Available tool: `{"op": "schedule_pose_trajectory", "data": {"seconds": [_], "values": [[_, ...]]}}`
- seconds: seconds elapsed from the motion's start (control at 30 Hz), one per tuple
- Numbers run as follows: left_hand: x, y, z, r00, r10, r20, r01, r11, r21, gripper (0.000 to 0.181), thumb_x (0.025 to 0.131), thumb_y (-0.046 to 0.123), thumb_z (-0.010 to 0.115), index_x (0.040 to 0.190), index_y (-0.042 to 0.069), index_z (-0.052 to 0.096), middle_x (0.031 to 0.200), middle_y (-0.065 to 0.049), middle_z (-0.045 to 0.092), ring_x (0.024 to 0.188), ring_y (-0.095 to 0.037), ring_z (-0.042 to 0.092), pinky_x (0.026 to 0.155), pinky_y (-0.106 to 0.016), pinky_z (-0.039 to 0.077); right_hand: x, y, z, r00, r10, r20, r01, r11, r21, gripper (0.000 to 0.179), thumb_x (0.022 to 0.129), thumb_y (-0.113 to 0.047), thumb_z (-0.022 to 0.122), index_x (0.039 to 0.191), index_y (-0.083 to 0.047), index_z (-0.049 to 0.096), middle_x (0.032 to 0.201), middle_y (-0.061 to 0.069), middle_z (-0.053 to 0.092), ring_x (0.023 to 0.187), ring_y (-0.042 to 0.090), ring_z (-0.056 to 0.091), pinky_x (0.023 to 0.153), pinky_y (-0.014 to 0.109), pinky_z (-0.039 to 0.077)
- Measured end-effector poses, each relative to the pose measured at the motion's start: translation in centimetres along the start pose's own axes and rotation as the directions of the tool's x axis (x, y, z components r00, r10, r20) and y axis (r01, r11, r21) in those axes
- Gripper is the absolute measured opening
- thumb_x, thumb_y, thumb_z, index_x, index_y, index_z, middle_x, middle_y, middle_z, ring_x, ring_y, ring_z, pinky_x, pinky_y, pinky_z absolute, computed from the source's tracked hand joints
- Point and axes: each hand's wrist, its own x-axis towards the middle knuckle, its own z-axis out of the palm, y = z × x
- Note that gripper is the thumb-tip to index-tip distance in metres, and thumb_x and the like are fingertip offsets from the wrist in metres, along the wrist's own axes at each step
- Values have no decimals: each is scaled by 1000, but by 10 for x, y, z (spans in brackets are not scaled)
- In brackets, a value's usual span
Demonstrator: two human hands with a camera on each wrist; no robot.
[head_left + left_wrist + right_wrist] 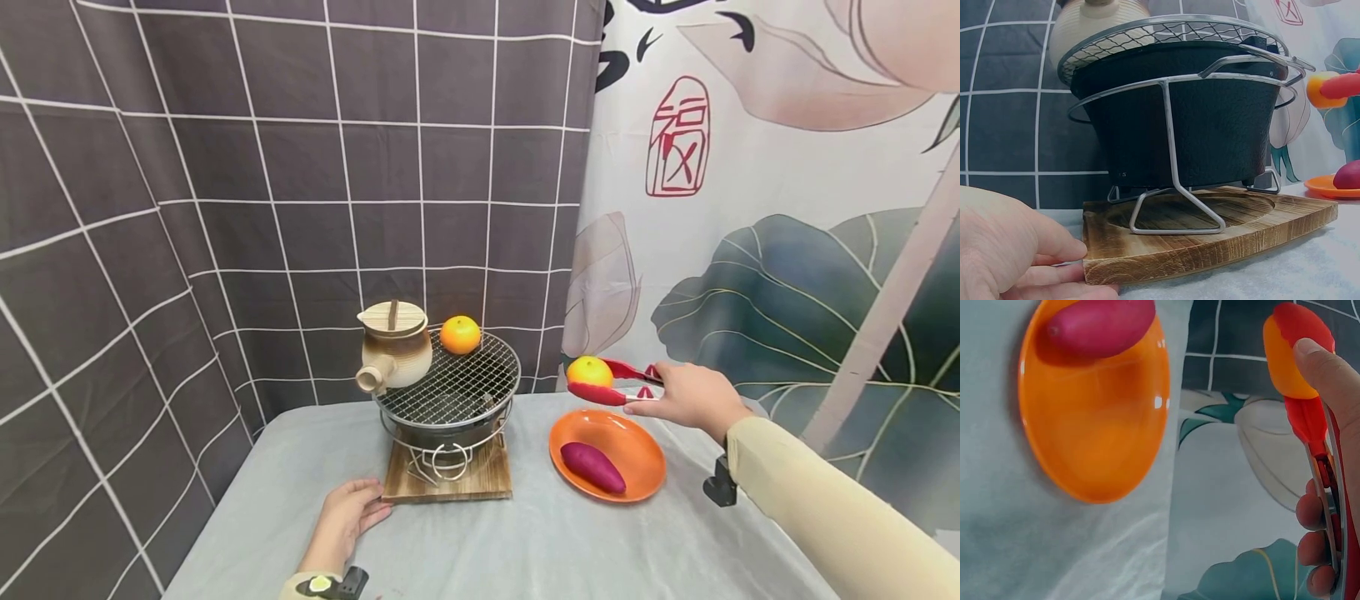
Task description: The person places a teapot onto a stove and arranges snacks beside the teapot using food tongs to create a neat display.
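Holding the round yellow-orange fruit (588, 371) aloft seems the step: right-hand grip (697, 398) clenches red-and-silver tongs (598, 394) around it, near round orange plate (639, 454); extended left-hand grip (348, 515) touches brown wooden board (483, 482). Next move likely needs steady pressure.

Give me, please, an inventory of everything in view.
tablecloth: 1, grey, foreground
board: 1, brown, on tablecloth
stand: 1, silver, on board
stove: 1, black, in stand
grate: 1, silver, atop stove
pot: 1, cream/brown, on grate
plate: 1, orange, on tablecloth
sweet potato: 1, purple, on plate
tongs: 1, red/silver, near plate
tangerines: 2, orange, one on grate, one in tongs
curtains: 2, grey, white printed, behind
wrist devices: 2, black, on wrists
sleeves: 2, cream, on forearms
left hand: 1, bare, touching board
right hand: 1, bare, holding tongs
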Motion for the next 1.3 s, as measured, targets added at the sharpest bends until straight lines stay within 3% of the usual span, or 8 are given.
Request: {"op": "schedule_pose_trajectory", "data": {"seconds": [0.3,0.63,1.03,1.3], "values": [[-1,1,1,1000,2,2,-2,1000,4,43,94,-3,60,129,-22,45,107,-23,63,80,-19,68,80,-37,65,8,-14,-10,1000,1,5,-2,1000,12,105,65,-86,68,124,0,61,91,7,69,70,18,61,55,37,61],[-3,2,0,1000,6,0,-6,1000,12,43,94,-2,60,129,-22,45,111,-28,62,81,-19,68,80,-38,65,14,-29,-14,999,-30,-19,30,999,17,96,68,-83,69,122,-4,62,90,4,69,68,17,60,56,34,60],[-3,3,0,1000,-3,-1,3,1000,12,42,94,-2,60,128,-22,46,107,-24,62,81,-20,68,80,-38,65,26,-48,-19,999,-45,-14,45,998,42,89,69,-82,69,118,-7,62,84,1,66,69,18,59,55,32,57],[-4,3,0,1000,0,4,0,1000,1,41,95,-2,60,128,-21,45,107,-23,63,80,-19,68,79,-37,65,33,-60,-19,999,-45,-26,46,998,47,88,71,-78,72,120,-6,62,88,4,67,72,20,60,55,33,57]]}}
